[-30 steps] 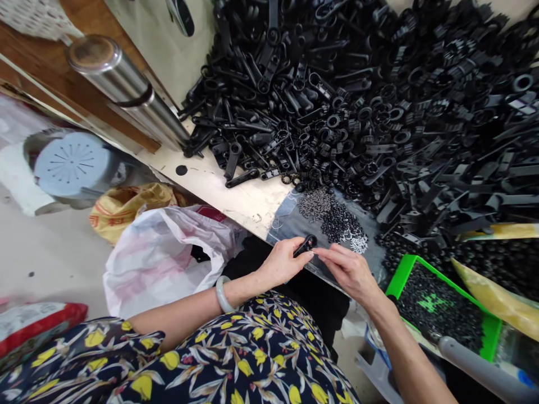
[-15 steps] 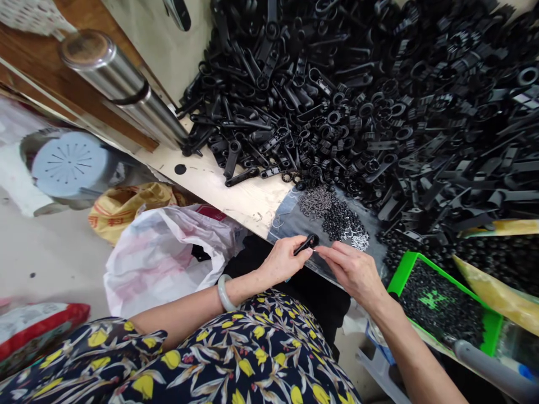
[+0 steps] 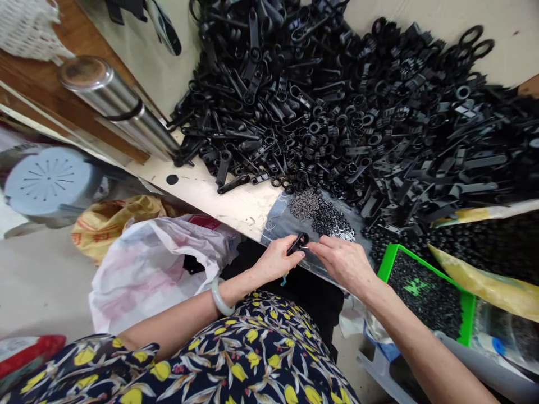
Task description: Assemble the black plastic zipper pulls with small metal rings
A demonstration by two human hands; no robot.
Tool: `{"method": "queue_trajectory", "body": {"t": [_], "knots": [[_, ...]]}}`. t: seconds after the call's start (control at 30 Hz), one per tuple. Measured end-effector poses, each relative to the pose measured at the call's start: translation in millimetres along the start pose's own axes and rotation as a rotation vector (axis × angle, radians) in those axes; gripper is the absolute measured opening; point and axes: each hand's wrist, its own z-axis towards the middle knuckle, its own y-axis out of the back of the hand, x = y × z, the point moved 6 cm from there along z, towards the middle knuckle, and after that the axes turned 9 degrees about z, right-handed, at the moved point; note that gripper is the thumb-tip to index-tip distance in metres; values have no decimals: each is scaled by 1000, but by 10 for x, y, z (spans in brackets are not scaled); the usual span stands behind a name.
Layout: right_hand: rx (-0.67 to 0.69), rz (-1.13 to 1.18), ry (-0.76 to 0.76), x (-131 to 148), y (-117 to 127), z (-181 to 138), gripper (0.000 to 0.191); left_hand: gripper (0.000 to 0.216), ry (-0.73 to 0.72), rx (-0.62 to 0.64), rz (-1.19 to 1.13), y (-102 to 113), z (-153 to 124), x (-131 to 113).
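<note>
My left hand [image 3: 275, 261] is closed round a small black plastic part [image 3: 298, 243] with a ring at its end, held over the table's near edge. My right hand [image 3: 340, 261] pinches its fingertips against that part from the right; what they hold is too small to name. Just beyond the hands lie small heaps of tiny dark and silvery pieces [image 3: 322, 212] on a grey cloth. A huge pile of black plastic parts [image 3: 357, 106] covers the table behind. A pale bangle [image 3: 220, 296] is on my left wrist.
A green tray [image 3: 425, 294] of tiny black pieces sits at the right, beside a yellow bag [image 3: 484, 283]. A steel flask [image 3: 113, 106] lies at the table's left. On the floor stand a white plastic bag [image 3: 155, 264], a yellow sack [image 3: 109, 221] and a grey perforated lid [image 3: 46, 179].
Both hands stay together on the same black part. The view has shifted, so hands and table sit slightly left and higher in the picture.
</note>
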Motion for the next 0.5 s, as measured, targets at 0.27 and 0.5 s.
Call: {"method": "queue_trajectory", "body": {"t": [0.27,0.5], "knots": [[26,99,28,-24,49,20,27,20,-32,-28,8,-5,22,-1],[-13,129,40,-22,50,-34,30,21,-26,-114,61,6,-16,-50]]}}
